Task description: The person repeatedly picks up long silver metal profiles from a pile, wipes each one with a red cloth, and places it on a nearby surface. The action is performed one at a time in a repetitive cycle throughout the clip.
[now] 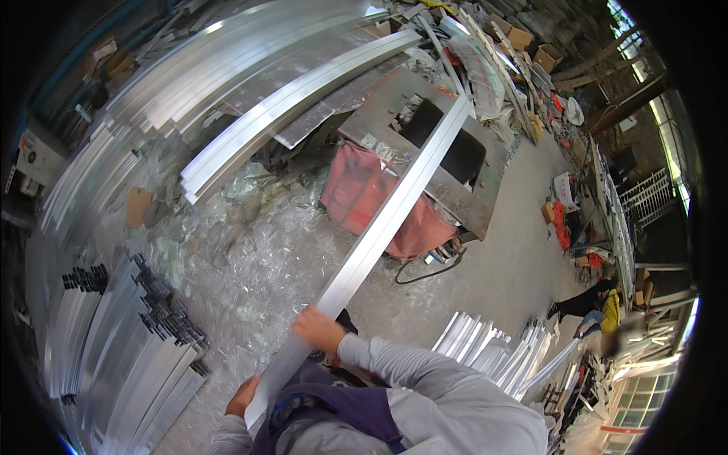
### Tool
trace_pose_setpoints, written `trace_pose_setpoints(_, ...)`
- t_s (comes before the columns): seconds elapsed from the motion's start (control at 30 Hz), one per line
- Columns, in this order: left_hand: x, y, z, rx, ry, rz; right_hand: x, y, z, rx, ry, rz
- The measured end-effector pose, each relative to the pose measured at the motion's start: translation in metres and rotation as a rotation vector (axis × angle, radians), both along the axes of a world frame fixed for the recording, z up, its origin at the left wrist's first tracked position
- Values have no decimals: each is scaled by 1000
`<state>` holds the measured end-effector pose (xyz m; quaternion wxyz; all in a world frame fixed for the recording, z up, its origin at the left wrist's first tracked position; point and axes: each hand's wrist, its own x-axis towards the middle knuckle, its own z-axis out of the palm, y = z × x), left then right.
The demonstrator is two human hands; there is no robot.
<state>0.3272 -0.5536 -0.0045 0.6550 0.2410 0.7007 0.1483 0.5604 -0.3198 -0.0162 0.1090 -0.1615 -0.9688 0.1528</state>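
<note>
A long silver aluminium profile [379,231] runs from beside my body up and to the right, its far end over a worn metal-topped table [485,205] with a dark rectangular opening. My right hand [318,330] is closed over the profile's right edge, a little ahead of my body. Lower down, close to the near end, my left hand [243,396] grips its left edge; the fingers underneath are partly hidden. A faded red cloth [356,189] hangs at the table's near side, partly behind the profile.
Stacks of long metal profiles [227,72] lie at the far left. Bundles with dark ends [163,303] stand at the near left, and more pale profiles [493,345] at the right. Clear plastic wrap [220,250] litters the floor. A black cable [432,277] loops below the table.
</note>
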Motion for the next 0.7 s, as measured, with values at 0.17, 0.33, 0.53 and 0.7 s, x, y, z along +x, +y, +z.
trace_pose_setpoints(0.17, 74, 186, -17, 152, -91, -274, 85, 194, 38, 285, -357, -65)
trace_pose_setpoints(0.33, 181, 375, 7, 407, 127, -333, 189, 373, 68, 457, -334, -267)
trace_pose_setpoints(0.53, 208, 465, 25, 483, 65, -370, 206, 444, 112, 631, -384, -336)
trace_pose_setpoints(0.7, 171, 387, -16, 500, 248, -355, 167, 378, 80, 549, -322, -360)
